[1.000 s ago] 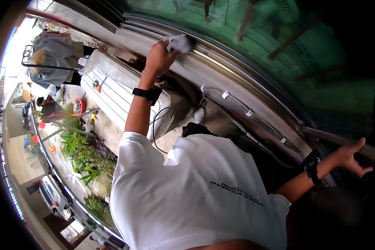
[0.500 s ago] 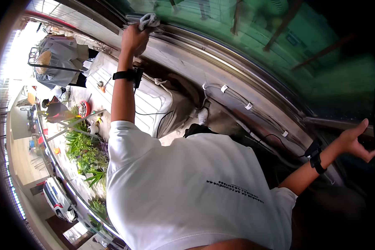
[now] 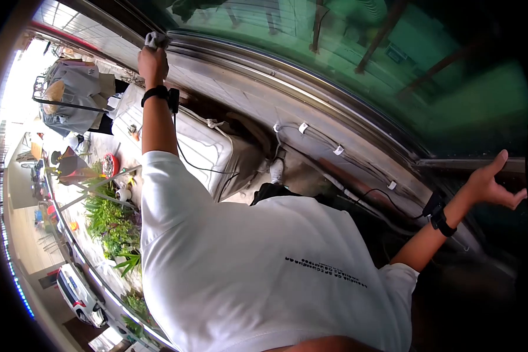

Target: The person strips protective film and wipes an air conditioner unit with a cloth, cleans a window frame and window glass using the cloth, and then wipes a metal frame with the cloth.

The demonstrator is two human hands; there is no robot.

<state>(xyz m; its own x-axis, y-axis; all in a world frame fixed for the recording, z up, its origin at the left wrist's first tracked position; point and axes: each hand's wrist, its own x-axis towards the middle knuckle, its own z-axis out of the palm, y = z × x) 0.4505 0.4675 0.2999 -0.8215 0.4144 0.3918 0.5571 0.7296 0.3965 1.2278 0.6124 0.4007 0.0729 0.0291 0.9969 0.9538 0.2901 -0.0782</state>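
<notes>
My left hand (image 3: pixel 152 66) is closed around a bunched grey cloth (image 3: pixel 157 40). The cloth is at the left end of the metal window frame (image 3: pixel 264 71), beside the green-tinted glass (image 3: pixel 340 50). Out to the right, my right hand (image 3: pixel 494 186) has its thumb spread from its curved fingers and shows nothing held. It is near the dark lower part of the window; whether it touches the frame, I cannot tell. Each wrist wears a black strap with a small device.
Below the window, a pale ribbed box-like unit (image 3: pixel 196 149) stands against the wall, with clipped cables (image 3: pixel 320 138) running along it. To the left are grey clothing (image 3: pixel 73 94), a red pot (image 3: pixel 110 166), green plants (image 3: pixel 111 220), a railing and a white car (image 3: pixel 79 293).
My left hand has moved left along the frame with the cloth, to its corner. The right hand keeps its open shape, and the whole view has shifted slightly.
</notes>
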